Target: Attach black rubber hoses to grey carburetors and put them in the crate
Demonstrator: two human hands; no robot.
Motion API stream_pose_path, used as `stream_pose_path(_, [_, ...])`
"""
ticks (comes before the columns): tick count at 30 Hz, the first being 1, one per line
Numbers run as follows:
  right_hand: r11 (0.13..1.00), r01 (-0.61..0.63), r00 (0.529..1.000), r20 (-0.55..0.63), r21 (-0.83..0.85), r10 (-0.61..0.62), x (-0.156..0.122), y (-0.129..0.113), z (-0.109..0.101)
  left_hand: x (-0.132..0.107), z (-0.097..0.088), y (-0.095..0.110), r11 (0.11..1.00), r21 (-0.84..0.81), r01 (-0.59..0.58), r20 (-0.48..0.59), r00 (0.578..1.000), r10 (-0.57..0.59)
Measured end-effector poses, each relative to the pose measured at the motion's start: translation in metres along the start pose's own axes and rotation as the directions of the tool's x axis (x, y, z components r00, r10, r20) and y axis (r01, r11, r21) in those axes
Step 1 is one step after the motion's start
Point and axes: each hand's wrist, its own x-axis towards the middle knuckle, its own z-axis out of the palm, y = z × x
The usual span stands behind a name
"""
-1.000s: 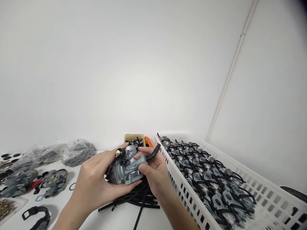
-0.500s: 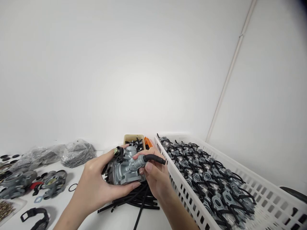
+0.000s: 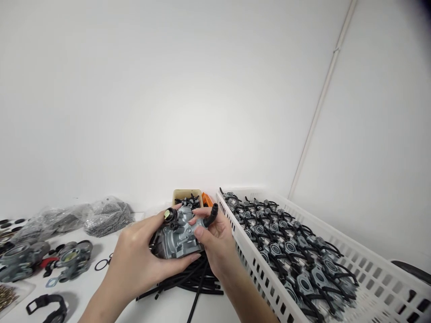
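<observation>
A grey metal carburetor (image 3: 178,237) is held up between both hands, above the table. My left hand (image 3: 141,251) wraps its left side, thumb under the body and fingers over the top by a round black fitting (image 3: 171,217). On the other side my right hand (image 3: 215,242) grips the carburetor's right end with thumb and fingers. A short black rubber cap (image 3: 211,215) with a bent tip points up and right from that end. Below the carburetor lies a bundle of black hoses (image 3: 188,282), partly hidden by the hands.
On the right stands a white basket (image 3: 266,278) full of carburetors. Behind the hands are a yellow bin (image 3: 178,193) of small parts and an orange container (image 3: 206,200). More carburetors (image 3: 70,260), a bagged bundle (image 3: 107,217) and a black strap (image 3: 50,303) lie left.
The black rubber cap has turned from pointing right to pointing up. The carburetor has tilted slightly, and my right hand's fingers have shifted on it.
</observation>
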Motion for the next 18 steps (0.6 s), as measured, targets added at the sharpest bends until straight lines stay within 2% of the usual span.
stream_pose_path(4, [1.0, -0.003, 0.999, -0.049, -0.003, 0.002, 0.0021, 0.0013, 0.0019, 0.0001, 0.003, 0.0013, 0.996, 0.07, -0.048, -0.05, 0.997, 0.052])
stream_pose_path(9, [1.0, 0.003, 0.999, -0.04, 0.015, -0.003, 0.0032, 0.002, 0.0006, -0.0005, 0.0019, -0.0011, 0.998, 0.064, -0.027, -0.042, 0.999, 0.03])
stream_pose_path(11, [0.999, -0.006, 1.0, 0.015, 0.04, 0.005, 0.0028, 0.0004, -0.0008, -0.0003, 0.0002, -0.0023, 1.0, 0.008, 0.023, -0.011, 1.0, -0.023])
stream_pose_path(13, [0.998, -0.021, 0.996, 0.086, 0.064, 0.016, 0.0021, -0.0022, -0.0019, 0.0003, -0.0016, -0.002, 0.989, -0.076, 0.124, 0.031, 0.992, -0.122])
stream_pose_path(16, [0.995, -0.051, 0.985, 0.169, 0.082, 0.036, 0.0015, -0.0055, -0.0027, 0.0018, -0.0041, 0.0023, 0.94, -0.193, 0.282, 0.09, 0.959, -0.269])
stream_pose_path(18, [0.995, -0.053, 0.983, 0.177, 0.081, 0.038, 0.0014, -0.006, -0.0031, 0.0035, -0.0058, 0.0067, 0.91, -0.237, 0.341, 0.111, 0.94, -0.323])
